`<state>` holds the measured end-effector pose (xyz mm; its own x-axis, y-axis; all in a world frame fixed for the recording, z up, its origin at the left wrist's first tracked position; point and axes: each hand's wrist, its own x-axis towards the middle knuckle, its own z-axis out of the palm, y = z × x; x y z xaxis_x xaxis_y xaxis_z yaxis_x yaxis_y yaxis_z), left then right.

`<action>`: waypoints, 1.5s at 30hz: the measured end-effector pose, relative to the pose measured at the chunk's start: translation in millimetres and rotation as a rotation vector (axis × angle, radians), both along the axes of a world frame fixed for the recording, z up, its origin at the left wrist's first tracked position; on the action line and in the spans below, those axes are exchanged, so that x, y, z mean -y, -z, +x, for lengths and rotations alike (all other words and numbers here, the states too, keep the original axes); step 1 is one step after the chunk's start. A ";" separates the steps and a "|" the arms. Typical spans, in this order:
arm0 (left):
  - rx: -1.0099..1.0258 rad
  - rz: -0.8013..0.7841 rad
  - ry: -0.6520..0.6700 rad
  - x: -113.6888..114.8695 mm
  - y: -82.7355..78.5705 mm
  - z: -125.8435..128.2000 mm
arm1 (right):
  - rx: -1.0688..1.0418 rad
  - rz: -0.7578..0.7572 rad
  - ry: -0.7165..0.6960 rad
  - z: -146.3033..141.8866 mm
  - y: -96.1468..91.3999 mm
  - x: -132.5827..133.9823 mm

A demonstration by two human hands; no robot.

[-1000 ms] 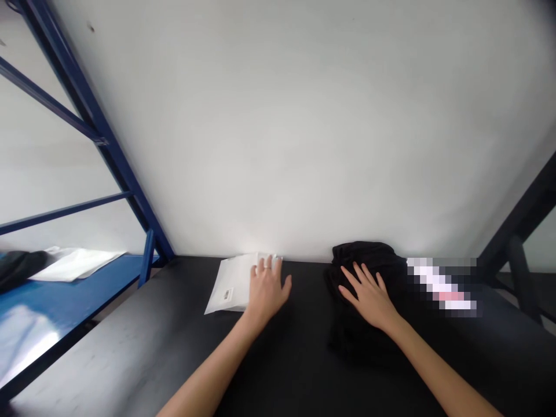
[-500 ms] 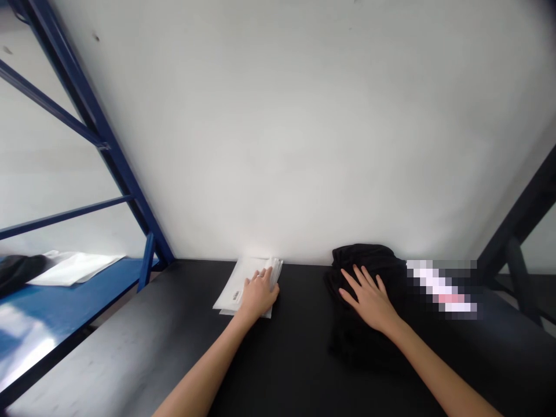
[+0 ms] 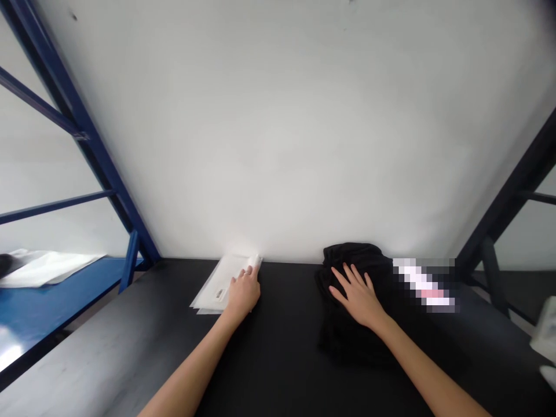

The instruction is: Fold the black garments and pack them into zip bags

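My left hand (image 3: 244,292) rests on the right side of a small stack of white plastic bags (image 3: 212,284), fingers bent a little and apart, a ring on one finger. A small barcode label shows on the top bag. My right hand (image 3: 358,296) lies spread on a heap of black cloth (image 3: 354,253), palm down. The folds of the cloth are hard to make out against the black tabletop (image 3: 282,347).
A pale wall (image 3: 278,145) rises behind the table. Blue metal framing (image 3: 95,153) stands at the left, beside a blue table (image 3: 82,284) with white bags (image 3: 56,267) on it. Dark framing (image 3: 504,202) is at the right. A pixelated patch covers something right of the cloth.
The view has shifted slightly to the right. The white bags have slid a little left under my left hand, whose fingers are more bent. My right hand stays spread on the cloth.
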<state>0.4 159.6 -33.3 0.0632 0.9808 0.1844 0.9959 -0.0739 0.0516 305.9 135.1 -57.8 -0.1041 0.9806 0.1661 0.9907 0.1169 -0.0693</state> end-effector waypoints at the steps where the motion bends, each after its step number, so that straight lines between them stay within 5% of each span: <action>1: -0.002 -0.001 -0.008 -1.1 -0.1 -2.5 | 0.002 -0.002 0.000 -0.3 -0.5 0.3; 14: -0.002 0.092 -0.077 -6.3 5.2 -17.6 | 0.013 -0.025 0.006 -1.8 -5.8 2.4; 22: 0.097 0.053 0.449 7.4 20.2 17.8 | 0.013 -0.003 -0.001 -0.8 -1.0 0.3; 25: 0.121 -0.017 0.546 10.7 27.5 22.1 | 0.005 0.010 -0.008 1.6 2.2 -1.3; 45: 0.149 -0.148 0.535 12.6 19.3 22.9 | 0.043 -0.031 0.022 -3.6 -6.4 2.1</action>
<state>23.3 147.0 -52.5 0.5416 0.8356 0.0926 0.8033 -0.5468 0.2362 302.3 133.0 -51.4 -0.0887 0.9873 0.1318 0.9952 0.0934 -0.0300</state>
